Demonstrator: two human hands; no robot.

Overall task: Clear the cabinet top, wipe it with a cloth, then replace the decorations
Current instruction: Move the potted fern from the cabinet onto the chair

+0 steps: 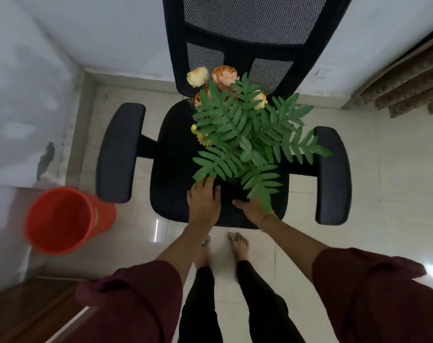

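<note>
One black office chair with a mesh back and padded armrests: fills the middle of my remote feed, seen from straight above.
Artificial arrangement of green fern fronds with peach and pale yellow blooms: stands on the chair seat, right of centre. I judge the step in hand is either parking it here while clearing or lifting it to go back; I cannot tell which. Blooms sit towards the backrest, and fronds fan out over the seat front and towards the right armrest. Its base is hidden under the leaves. It looks light, springy and top-heavy.
Round orange plastic bucket: stands left of the chair, beside the left armrest.
Left hand: palm down at the seat front, fingers straight, tips under the nearest frond; it grips nothing I can see.
Right hand: just beside the left, not touching it; a frond covers its fingers, so I cannot tell whether they hold anything.
Thin gold bangle: circles the right wrist.
Hidden base: the next move calls for both hands round it, kept upright.
</note>
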